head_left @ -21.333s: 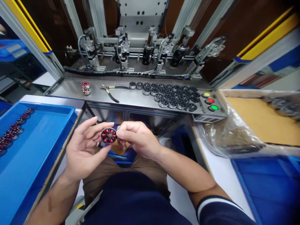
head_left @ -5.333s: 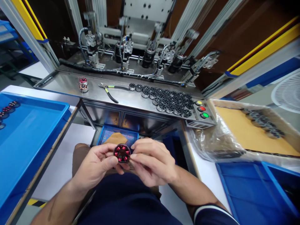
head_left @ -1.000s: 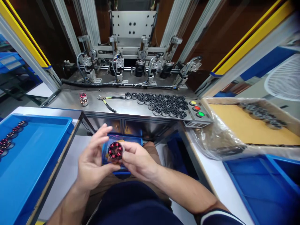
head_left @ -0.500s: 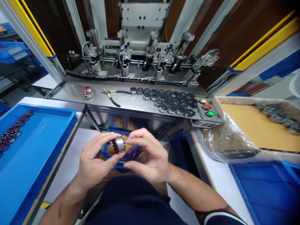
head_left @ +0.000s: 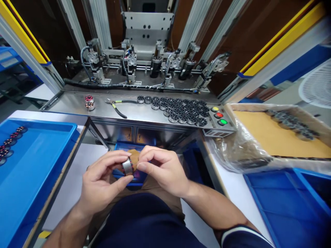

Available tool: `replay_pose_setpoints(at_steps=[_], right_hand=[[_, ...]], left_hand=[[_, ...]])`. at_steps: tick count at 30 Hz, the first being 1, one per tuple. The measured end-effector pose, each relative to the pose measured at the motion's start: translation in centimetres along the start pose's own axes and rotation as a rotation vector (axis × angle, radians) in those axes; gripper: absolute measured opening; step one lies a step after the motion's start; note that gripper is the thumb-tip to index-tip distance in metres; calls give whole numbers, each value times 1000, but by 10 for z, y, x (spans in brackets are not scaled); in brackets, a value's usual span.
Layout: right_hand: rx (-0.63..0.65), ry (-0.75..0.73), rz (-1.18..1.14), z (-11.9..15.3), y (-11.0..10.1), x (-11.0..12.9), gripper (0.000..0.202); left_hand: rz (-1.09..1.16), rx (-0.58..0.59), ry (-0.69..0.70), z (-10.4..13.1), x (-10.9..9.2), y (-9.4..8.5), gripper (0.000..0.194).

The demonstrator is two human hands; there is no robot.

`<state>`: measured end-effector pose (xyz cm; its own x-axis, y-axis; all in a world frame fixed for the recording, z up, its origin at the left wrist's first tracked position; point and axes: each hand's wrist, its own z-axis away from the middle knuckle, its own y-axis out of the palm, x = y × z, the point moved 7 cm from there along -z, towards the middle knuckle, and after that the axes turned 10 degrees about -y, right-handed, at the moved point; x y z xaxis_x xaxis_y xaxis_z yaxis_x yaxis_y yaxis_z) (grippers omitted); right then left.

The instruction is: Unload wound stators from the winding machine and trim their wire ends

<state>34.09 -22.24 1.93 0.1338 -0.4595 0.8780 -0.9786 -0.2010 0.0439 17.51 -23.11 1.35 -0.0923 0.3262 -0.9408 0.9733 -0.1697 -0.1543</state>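
Indoors, steel ledge (head_left: pixel 144 113) before a machine (head_left: pixel 148 31), blue tray (head_left: pixel 49 148) alongside, left hand (head_left: pixel 98 181) pinching a wire-wound ring (head_left: pixel 127 167), right hand (head_left: pixel 167 172) with fingertips together (anything between them unclear).

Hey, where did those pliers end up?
In the head view, the pliers lie on the metal ledge, left of the middle, between two small wound coils and many black-topped rings.

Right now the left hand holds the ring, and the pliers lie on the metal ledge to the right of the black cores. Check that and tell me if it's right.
One thing is wrong: the pliers lie to the left of the black cores, as the head view shows. The left hand does hold the ring, and the pliers are on the metal ledge.
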Motion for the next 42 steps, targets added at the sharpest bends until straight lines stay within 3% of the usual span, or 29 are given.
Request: replay_pose_setpoints(at_steps=[4,7,10,15,19,22,23,25,27,30,32,35,42], right_hand=[[72,159,18,-3,-19,-11,31],[137,96,73,-14,-29,3,28],[334,-52,180,-23,-12,24,25],[606,-86,282,-28,23,29,18],[820,-239,358,-36,28,35,16],[1033,-265,497,-54,25,20,18],[1030,-240,574,-67,22,9,16],[868,-184,779,-106,15,-17,13],[623,-132,988,-145,7,-46,37],[551,-32,1135,-176,14,-93,70],[557,21,1168,-182,20,-116,75],[551,78,1193,-178,20,-133,62],[516,51,1023,-174,6,-127,28]], left_hand=[[-229,-25,149,4,-8,-6,57],[-386,-24,238,8,-15,-9,70],[-491,-13,288,10,-22,-8,75],[-479,72,315,10,-28,-9,74],[-427,213,271,15,-26,-17,59],[-349,195,222,21,-22,-31,53],[-319,155,199,22,-20,-36,51],[-247,40,135,23,-13,-46,47],[-145,-95,50,22,-5,-54,44],[39,-278,-85,20,7,-62,38],[141,-351,-159,21,14,-65,36],[251,-378,-210,22,22,-70,35],[262,-439,-223,26,28,-74,18]])
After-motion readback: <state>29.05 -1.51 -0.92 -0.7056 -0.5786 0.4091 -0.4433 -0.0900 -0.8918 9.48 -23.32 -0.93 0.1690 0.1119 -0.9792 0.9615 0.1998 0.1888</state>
